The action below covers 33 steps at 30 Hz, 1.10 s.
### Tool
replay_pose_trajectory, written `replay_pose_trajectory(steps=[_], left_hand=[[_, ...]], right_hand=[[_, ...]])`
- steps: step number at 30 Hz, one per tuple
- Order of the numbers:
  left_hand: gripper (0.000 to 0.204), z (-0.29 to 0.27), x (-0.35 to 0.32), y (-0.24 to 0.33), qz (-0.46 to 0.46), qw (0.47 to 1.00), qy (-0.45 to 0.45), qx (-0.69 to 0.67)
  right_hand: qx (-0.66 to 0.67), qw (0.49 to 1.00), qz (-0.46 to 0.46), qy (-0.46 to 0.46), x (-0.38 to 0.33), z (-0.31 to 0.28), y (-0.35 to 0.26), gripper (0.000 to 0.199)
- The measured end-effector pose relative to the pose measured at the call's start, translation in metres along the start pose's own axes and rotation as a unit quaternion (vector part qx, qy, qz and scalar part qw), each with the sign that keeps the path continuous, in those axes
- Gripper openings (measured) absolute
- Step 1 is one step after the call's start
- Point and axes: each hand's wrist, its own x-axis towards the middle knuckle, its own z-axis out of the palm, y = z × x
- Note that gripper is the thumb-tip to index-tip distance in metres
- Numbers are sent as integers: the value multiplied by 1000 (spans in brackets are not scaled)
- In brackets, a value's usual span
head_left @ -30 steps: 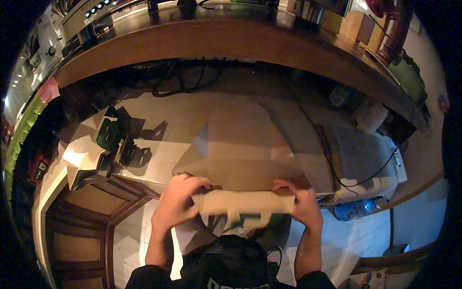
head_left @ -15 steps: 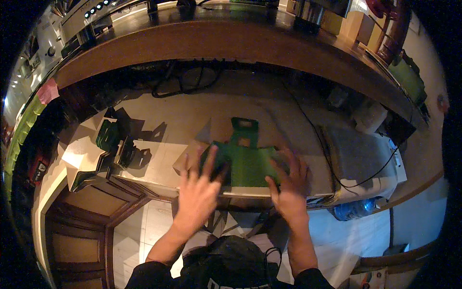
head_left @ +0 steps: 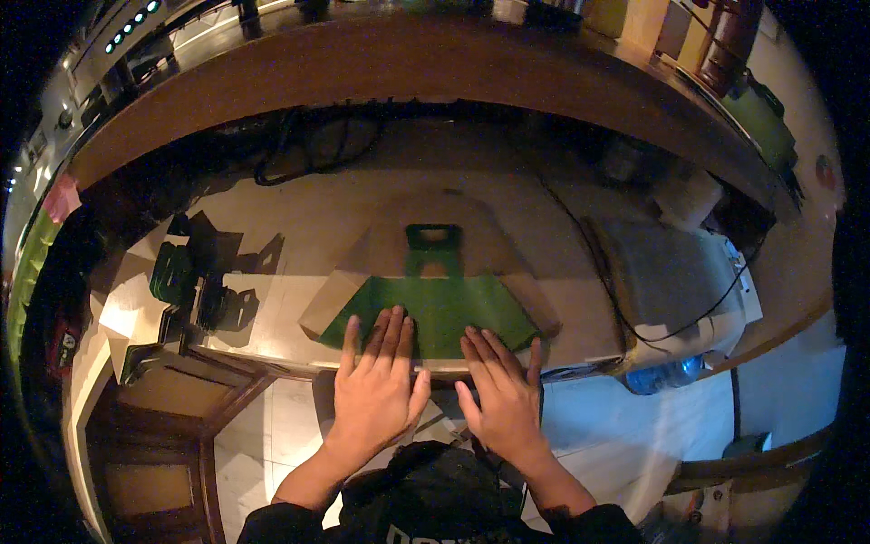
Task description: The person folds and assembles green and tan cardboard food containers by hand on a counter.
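Observation:
A green cardboard carton blank [head_left: 444, 295] lies spread out on the table in front of me, with a slotted handle tab pointing away and paler brown-looking flaps at its sides. My left hand [head_left: 376, 390] rests palm down, its straight fingertips on the near left part of the green sheet. Likewise my right hand [head_left: 503, 394] lies flat with fingers outstretched on the near right part. Both thumbs stick out toward each other near the table's front edge. Neither hand grips anything.
Several green-and-white folded cartons [head_left: 169, 272] stand at the left on the table [head_left: 272, 313]. A black cable [head_left: 594, 249] crosses a flat grey-brown package [head_left: 671, 276] at the right. Below it shows a blue plastic bottle [head_left: 666, 374]. A wooden shelf edge [head_left: 435, 68] overhangs the back.
Both hands have moved from the sides of the green cardboard to its near edge and closer together. The side parts now lie spread out flatter. The whole view has shifted slightly.

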Motion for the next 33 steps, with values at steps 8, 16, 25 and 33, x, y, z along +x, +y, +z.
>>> replay_pose_trajectory(steps=[8, 16, 25, 33], left_hand=[[69, 13, -3, 43, 28, 994, 9, -101], [65, -2, -32, 15, -67, 998, 12, -10], [67, 16, -45, -5, 4, 980, 132, -147], [63, 5, -50, -64, -79, 949, 220, -213]], right_hand=[[-12, 1000, 16, -10, 0, 5, -9, 58], [-25, 999, 18, -18, -1, 4, -4, 59], [-27, 1000, 5, -14, 1, 7, -14, 63], [80, 993, -64, 52, -11, 16, 14, 61]])
